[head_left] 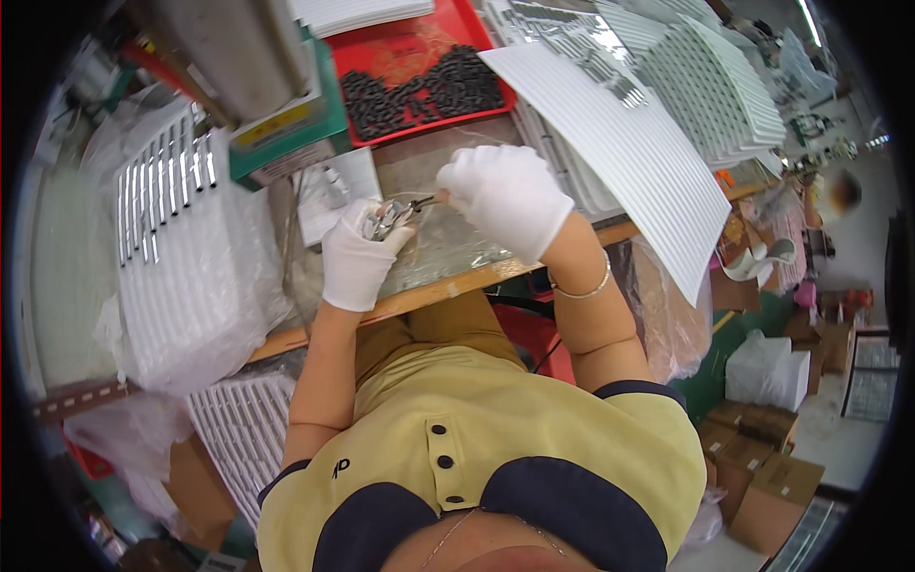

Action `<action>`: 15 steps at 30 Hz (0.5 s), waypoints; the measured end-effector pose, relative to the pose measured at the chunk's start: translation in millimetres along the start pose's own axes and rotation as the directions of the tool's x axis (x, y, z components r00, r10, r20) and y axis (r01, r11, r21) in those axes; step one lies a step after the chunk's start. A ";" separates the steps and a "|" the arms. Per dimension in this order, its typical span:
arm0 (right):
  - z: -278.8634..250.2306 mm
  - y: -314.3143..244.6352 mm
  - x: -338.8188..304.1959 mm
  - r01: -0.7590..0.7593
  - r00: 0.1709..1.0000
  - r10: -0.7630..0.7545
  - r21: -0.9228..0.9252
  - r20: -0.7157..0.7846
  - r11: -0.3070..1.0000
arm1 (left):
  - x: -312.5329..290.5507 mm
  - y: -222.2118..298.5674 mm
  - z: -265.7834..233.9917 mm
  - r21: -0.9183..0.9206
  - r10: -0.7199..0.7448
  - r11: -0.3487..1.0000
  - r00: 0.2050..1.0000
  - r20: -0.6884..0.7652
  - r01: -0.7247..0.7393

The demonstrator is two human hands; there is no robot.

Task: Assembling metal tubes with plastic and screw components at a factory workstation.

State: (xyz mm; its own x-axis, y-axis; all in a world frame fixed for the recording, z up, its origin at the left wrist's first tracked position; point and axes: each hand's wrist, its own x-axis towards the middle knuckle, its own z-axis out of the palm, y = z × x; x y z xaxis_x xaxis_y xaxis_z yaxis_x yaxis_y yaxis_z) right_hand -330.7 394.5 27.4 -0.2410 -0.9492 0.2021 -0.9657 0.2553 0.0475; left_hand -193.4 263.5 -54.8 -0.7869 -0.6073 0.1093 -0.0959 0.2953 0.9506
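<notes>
Both of my hands wear white gloves. My left hand point(356, 262) is closed around a small shiny metal part point(384, 219) above the near edge of the workbench. Just to the right of it, my right hand point(505, 198) is closed, its fingertips pinching a thin dark piece point(422, 202) that reaches the metal part. The exact kind of either piece is too small to make out. A white sheet with a small shiny piece point(334, 181) on it lies beyond my left hand. Farther off, a red tray point(419, 129) holds many small black pieces point(419, 93).
At the left, a ribbed white tray in plastic wrap point(205, 267) carries shiny metal rods point(172, 181). A green box point(286, 153) stands near a grey column. White ribbed sheets point(620, 153) overhang the bench on the right. Cardboard boxes point(772, 486) stand on the floor at right.
</notes>
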 end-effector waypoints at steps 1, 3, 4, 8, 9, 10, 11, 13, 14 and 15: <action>-0.4 3.7 0.0 -0.071 0.992 0.068 0.016 0.103 0.997 | 1.3 -9.6 7.2 -0.078 0.006 0.997 1.000 -0.022 -0.007; -2.1 36.1 -0.8 -0.100 0.992 0.088 0.133 0.090 0.986 | 3.6 -18.8 13.9 -0.100 -0.024 0.995 1.000 0.012 0.025; -4.2 58.5 0.7 -0.118 0.992 0.101 0.256 0.077 0.960 | 5.1 -19.2 16.1 -0.114 -0.059 0.991 0.997 0.040 0.064; -7.2 172.0 26.0 -0.801 0.588 0.773 0.302 0.239 0.517 | 2.1 -28.7 20.4 -0.303 -0.225 0.925 0.973 0.053 0.230; 5.9 209.5 26.9 -0.841 0.536 0.828 0.193 0.162 0.506 | 0.8 -29.2 18.6 -0.301 -0.224 0.926 0.973 0.049 0.228; 24.6 245.6 22.7 -0.875 0.483 0.873 0.085 0.074 0.477 | 0.9 -29.0 16.5 -0.284 -0.234 0.927 0.970 0.065 0.243; 48.2 280.5 10.7 -0.869 0.494 0.866 0.008 0.077 0.495 | 3.9 -29.0 16.5 -0.271 -0.239 0.929 0.967 0.087 0.254; 68.4 304.7 2.5 -0.852 0.514 0.854 -0.066 0.082 0.519 | 4.9 -33.7 16.4 -0.287 -0.248 0.923 0.966 0.069 0.258; 70.5 304.8 -1.5 -0.866 0.482 0.871 -0.099 0.098 0.491 | 5.1 -35.3 15.9 -0.302 -0.263 0.915 0.963 0.057 0.268; 74.5 301.2 0.6 -0.872 0.460 0.879 -0.127 0.122 0.474 | 1.9 -36.1 13.3 -0.344 -0.271 0.899 0.961 0.052 0.272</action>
State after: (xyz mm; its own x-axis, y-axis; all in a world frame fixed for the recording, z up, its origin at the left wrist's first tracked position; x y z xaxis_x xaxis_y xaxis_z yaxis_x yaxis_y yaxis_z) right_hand -629.0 457.2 -31.0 -0.9720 -0.2346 0.0151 -0.2350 0.9716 -0.0294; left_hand -199.6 261.5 -92.8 -0.7625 -0.6250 -0.1674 -0.0907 -0.1530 0.9841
